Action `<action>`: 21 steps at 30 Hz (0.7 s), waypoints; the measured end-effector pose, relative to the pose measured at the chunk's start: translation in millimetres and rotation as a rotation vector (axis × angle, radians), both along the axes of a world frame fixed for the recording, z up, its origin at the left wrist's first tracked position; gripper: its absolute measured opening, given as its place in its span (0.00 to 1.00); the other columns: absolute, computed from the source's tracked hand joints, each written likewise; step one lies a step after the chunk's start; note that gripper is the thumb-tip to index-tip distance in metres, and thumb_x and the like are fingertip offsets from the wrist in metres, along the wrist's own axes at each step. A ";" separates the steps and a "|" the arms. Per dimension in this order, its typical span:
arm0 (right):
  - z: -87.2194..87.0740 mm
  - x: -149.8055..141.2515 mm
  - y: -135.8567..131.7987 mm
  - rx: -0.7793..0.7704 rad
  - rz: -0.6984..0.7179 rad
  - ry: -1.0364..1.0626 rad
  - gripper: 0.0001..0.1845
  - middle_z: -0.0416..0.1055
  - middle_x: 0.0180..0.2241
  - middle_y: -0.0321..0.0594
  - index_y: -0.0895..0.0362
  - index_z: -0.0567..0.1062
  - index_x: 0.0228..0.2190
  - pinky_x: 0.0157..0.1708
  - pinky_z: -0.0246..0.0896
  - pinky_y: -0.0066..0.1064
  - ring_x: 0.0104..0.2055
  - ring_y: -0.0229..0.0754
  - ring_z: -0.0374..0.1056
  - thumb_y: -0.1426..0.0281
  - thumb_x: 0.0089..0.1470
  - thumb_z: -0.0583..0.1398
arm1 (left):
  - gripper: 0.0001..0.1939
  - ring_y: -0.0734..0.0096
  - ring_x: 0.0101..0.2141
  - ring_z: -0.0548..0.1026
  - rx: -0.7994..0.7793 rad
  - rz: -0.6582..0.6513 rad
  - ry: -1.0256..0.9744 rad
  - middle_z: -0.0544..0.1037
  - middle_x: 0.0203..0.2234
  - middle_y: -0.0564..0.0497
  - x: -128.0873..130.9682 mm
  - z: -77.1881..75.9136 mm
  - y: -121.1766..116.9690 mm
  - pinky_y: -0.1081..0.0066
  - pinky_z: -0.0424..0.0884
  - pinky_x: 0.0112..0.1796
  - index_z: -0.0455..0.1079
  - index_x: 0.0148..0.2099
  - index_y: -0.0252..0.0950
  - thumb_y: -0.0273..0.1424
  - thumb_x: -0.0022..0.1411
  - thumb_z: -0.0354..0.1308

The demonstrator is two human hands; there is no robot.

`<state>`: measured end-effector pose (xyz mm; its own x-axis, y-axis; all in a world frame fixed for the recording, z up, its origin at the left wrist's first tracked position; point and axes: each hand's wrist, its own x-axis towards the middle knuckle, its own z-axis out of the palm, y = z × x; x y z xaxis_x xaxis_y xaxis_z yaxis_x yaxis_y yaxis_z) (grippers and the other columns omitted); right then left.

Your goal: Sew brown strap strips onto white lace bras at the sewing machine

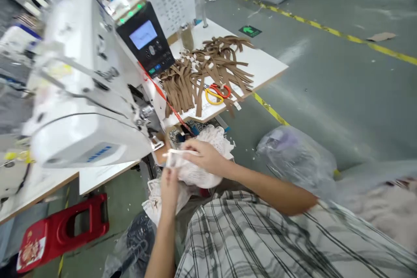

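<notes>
A pale, lace-edged garment [198, 177] lies bunched over my lap, its kind not clear from the folds. My left hand [169, 184] pinches its narrow edge from below, fingers closed and slightly blurred. At the same edge, my right hand [205, 156] is closed on the fabric, thumb and fingers together. Between the hands, a short stretch of this edge runs fairly straight. Just ahead and left is the needle area of a white sewing machine [87, 139], apart from both hands. A small brown cross mark shows on the garment's lower left part.
Brown fabric strips [182, 87] are heaped on the white table [267, 67], with red-and-yellow-handled scissors [217, 94] among them. A control panel [146, 39] stands behind. A red plastic stool [65, 230] is at lower left, and a clear plastic bag [296, 156] lies at right.
</notes>
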<state>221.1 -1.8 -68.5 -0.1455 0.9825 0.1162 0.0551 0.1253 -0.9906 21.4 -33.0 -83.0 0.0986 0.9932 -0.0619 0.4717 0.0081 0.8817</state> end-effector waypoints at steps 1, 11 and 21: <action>-10.1 15.2 -6.5 -0.010 -0.059 -0.044 0.12 0.74 0.36 0.39 0.56 0.72 0.36 0.40 0.62 0.33 0.39 0.41 0.69 0.60 0.59 0.58 | 0.21 0.56 0.50 0.75 0.010 -0.080 0.024 0.77 0.50 0.40 5.7 -6.5 -6.6 0.57 0.72 0.50 0.67 0.57 0.35 0.42 0.68 0.51; 20.8 82.3 8.2 0.319 -0.361 -0.524 0.16 0.72 0.50 0.52 0.53 0.73 0.46 0.44 0.68 0.45 0.52 0.55 0.68 0.58 0.62 0.57 | 0.17 0.51 0.62 0.67 0.316 -0.249 0.315 0.70 0.58 0.38 16.2 -52.1 -41.8 0.48 0.67 0.59 0.68 0.55 0.40 0.29 0.63 0.57; 210.7 0.3 72.0 1.079 -0.285 -0.418 0.11 0.68 0.49 0.38 0.49 0.75 0.45 0.61 0.56 0.51 0.58 0.48 0.63 0.65 0.65 0.54 | 0.11 0.54 0.54 0.73 0.324 -0.035 0.303 0.74 0.51 0.39 -32.1 -20.5 -68.4 0.50 0.73 0.53 0.70 0.50 0.40 0.31 0.68 0.51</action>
